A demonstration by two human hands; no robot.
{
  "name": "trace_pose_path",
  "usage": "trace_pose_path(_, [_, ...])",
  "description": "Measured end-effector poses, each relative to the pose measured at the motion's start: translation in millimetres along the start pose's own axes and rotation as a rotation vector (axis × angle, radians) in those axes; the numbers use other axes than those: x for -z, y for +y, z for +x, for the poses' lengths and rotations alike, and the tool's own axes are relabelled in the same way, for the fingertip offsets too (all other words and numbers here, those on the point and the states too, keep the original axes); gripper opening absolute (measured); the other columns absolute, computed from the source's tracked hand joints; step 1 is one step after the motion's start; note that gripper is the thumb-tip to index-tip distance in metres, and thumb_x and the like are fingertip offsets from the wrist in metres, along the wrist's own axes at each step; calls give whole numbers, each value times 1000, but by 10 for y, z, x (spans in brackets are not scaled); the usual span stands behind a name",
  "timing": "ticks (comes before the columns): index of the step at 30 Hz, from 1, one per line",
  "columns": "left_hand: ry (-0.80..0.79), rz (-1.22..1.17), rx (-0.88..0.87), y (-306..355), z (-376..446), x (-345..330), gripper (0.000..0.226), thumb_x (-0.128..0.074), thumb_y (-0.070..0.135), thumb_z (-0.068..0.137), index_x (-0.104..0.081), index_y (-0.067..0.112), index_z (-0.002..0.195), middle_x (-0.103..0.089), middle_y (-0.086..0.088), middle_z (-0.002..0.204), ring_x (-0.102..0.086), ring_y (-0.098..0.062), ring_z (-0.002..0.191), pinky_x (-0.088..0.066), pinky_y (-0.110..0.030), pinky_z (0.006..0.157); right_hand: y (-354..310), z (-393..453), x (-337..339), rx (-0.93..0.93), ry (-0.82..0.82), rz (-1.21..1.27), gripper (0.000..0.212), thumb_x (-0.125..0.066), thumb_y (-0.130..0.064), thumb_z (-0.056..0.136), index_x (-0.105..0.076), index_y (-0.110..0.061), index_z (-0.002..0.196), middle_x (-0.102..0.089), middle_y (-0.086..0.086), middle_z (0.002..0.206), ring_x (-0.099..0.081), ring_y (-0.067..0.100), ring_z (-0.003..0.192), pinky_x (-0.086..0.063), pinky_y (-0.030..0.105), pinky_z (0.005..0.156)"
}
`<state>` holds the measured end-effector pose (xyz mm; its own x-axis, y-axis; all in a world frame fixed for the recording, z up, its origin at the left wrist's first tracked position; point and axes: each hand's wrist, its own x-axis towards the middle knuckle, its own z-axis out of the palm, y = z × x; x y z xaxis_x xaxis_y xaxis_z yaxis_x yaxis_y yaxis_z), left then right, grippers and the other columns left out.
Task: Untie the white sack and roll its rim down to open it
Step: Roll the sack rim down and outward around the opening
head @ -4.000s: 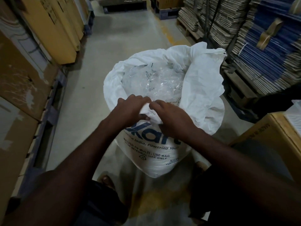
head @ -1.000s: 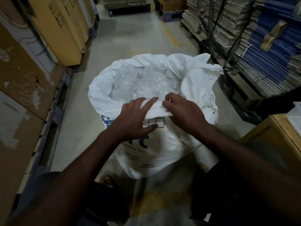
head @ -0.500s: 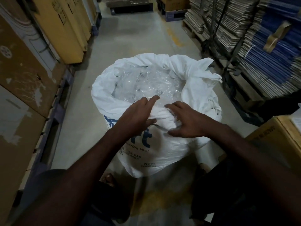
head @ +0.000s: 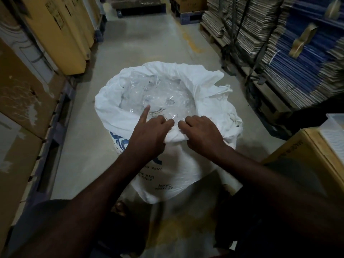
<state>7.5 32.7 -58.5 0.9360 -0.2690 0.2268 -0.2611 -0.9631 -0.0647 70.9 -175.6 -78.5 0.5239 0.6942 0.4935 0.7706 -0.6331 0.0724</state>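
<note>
The white sack (head: 173, 175) stands open on the floor in front of me, blue print on its near side. Its rim (head: 111, 116) is folded outward all round, bunched and taller at the far right. Clear plastic packets (head: 158, 94) fill its mouth. My left hand (head: 150, 135) grips the near rim, thumb under the fold, index finger pointing out over the packets. My right hand (head: 202, 133) grips the same rim just to the right, fingers curled over the fold.
Tall yellow-brown cartons (head: 61, 34) on pallets line the left side. Stacks of flattened cardboard (head: 297, 58) on pallets line the right. A carton (head: 314, 155) stands close at my right. The concrete aisle (head: 149, 40) runs ahead to more pallets.
Both hands have curled tighter onto the near rim, and the fold there sits rolled further outward and down. The view has tilted slightly.
</note>
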Motion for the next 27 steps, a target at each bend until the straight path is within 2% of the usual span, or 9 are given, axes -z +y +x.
trace_pose_path(2, [31, 4, 45, 15, -25, -43, 55, -89, 15, 59, -63, 21, 107, -67, -3, 97, -68, -30, 77, -45, -38, 80, -83, -2, 5, -45, -51, 23, 36, -67, -11, 80, -50, -19, 111, -52, 5, 89, -53, 30, 71, -32, 37, 59])
trace_pose_path(4, [91, 19, 72, 8, -71, -98, 41, -79, 11, 68, -66, 20, 105, -69, -2, 94, -64, -31, 68, -30, -33, 63, -105, -48, 26, -77, -174, 59, 57, -72, -24, 79, -46, -23, 131, -52, 6, 112, -56, 30, 90, -40, 38, 66])
trace_pose_path(6, [101, 56, 117, -32, -81, -180, 47, -73, 11, 71, -65, 19, 116, -71, -3, 94, -65, -33, 73, -36, -37, 66, -44, -108, 82, -54, -336, 102, 88, -77, -38, 75, -39, -23, 153, -45, 13, 145, -48, 34, 122, -47, 46, 94])
trace_pose_path(8, [54, 95, 183, -73, -63, -247, 63, -77, 13, 66, -59, 18, 125, -69, -6, 96, -63, -35, 81, -41, -43, 74, 80, -126, 138, -65, -491, 239, 103, -81, -37, 75, -32, -18, 163, -27, 22, 164, -31, 40, 146, -32, 48, 120])
trace_pose_path(13, [10, 35, 130, 104, -157, -402, 100, -74, 59, 74, -42, 26, 162, -56, -13, 123, -56, -34, 107, -40, -49, 93, 519, -60, 185, -161, -568, 318, 75, -68, -8, 82, -50, -16, 155, -12, 18, 174, -14, 39, 161, -21, 44, 131])
trace_pose_path(17, [-111, -119, 189, 349, -162, -433, 87, -33, 93, 90, -46, 35, 154, -49, -9, 139, -47, -31, 128, -33, -57, 111, 706, -96, 186, -37, -463, 111, 63, -75, 3, 76, -72, -26, 133, -23, 9, 173, -25, 50, 154, -28, 54, 125])
trace_pose_path(22, [-32, -24, 51, 333, -93, -466, 48, -59, 58, 90, -60, 22, 122, -63, -7, 118, -65, -34, 105, -44, -52, 98, 835, -77, 292, -6, -568, 41, 58, -86, -10, 72, -72, -28, 125, -35, 9, 168, -28, 40, 156, -22, 46, 127])
trace_pose_path(24, [-57, -52, 34, 328, -38, -373, 41, -70, 44, 83, -57, 24, 116, -65, -1, 102, -67, -34, 92, -47, -46, 83, 866, -70, 295, -4, -481, 53, 53, -92, -13, 59, -74, -24, 108, -59, 9, 141, -53, 36, 134, -42, 45, 110])
trace_pose_path(27, [-44, -71, 33, 342, 3, -249, 40, -74, 27, 73, -51, 29, 106, -63, 4, 91, -67, -32, 83, -41, -40, 70, 858, -68, 250, -54, -382, -24, 59, -92, -27, 52, -67, -25, 106, -59, 0, 112, -57, 27, 107, -42, 40, 92])
